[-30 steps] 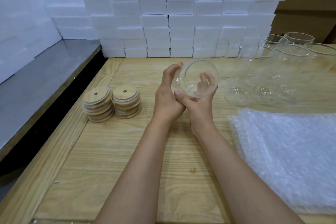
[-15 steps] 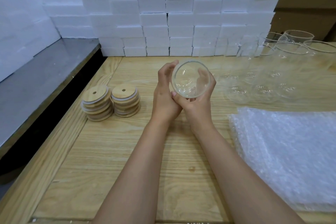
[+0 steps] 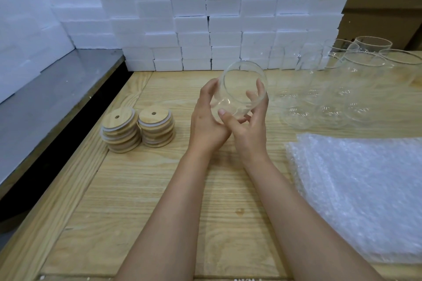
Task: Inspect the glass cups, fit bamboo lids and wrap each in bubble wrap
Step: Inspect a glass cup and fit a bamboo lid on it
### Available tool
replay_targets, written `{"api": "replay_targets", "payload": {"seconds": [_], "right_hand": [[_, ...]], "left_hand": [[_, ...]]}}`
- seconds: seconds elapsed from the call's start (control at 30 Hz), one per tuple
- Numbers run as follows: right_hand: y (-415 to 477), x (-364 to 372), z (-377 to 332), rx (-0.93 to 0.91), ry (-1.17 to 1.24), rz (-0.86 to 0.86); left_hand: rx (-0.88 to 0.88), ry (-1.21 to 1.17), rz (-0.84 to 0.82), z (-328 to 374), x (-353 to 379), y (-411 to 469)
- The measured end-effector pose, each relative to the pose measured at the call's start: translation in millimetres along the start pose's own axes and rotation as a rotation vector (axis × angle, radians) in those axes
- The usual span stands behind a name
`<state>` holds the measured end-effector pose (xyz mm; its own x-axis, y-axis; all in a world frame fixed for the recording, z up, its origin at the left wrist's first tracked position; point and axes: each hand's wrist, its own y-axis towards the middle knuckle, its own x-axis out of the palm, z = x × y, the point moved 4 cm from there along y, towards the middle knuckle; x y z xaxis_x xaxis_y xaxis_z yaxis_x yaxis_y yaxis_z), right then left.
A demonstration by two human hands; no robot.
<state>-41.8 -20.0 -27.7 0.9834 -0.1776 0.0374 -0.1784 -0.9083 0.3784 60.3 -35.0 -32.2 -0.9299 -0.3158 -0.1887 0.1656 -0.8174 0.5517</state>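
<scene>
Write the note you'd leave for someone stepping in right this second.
Left hand and right hand both grip one glass cup, held above the wooden table, mouth tilted towards the camera: inspection under way.
Bamboo lids: two stacks to the left.
Bubble wrap sheets: piled at right.
Other glass cups: standing at far right, bare.
Done: nothing lidded or wrapped in view.
Left: lid this cup, wrap it, then the rest.

white foam blocks (image 3: 194, 18) stacked at back of wood table (image 3: 159, 189), grey shelf (image 3: 45, 102) on l.
</scene>
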Motion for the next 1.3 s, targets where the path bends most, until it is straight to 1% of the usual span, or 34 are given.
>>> {"api": "replay_targets", "payload": {"seconds": [0.2, 0.43, 0.63, 0.83, 1.0, 1.1, 1.3], "right_hand": [[-4.1, -1.5, -8.5, -0.094, -0.162, 0.045], [-4.7, -2.0, -8.6, -0.133, -0.204, 0.024], [-2.9, -2.4, -4.6, -0.102, -0.154, 0.016], [0.1, -0.3, -5.7, -0.103, -0.053, -0.004], [2.5, 0.8, 2.4, -0.127, 0.039, -0.039], [1.3, 1.9, 4.6, -0.125, 0.056, -0.038], [-1.7, 4.4, 1.4, -0.162, 0.044, -0.042]], "left_hand": [[-0.04, -0.03, -0.016, -2.5, -0.5, -2.2], [-0.061, 0.012, 0.011, -3.2, -3.0, -2.2], [-0.044, 0.001, 0.01, -1.5, -4.2, -3.4], [0.022, 0.052, 0.024, 2.4, -5.0, -2.6], [0.042, 0.125, 0.044, 4.3, -7.3, -2.9], [0.042, 0.145, 0.048, 5.6, -8.4, -3.0], [0.101, 0.121, 0.062, 9.0, -8.8, -3.7]]}}
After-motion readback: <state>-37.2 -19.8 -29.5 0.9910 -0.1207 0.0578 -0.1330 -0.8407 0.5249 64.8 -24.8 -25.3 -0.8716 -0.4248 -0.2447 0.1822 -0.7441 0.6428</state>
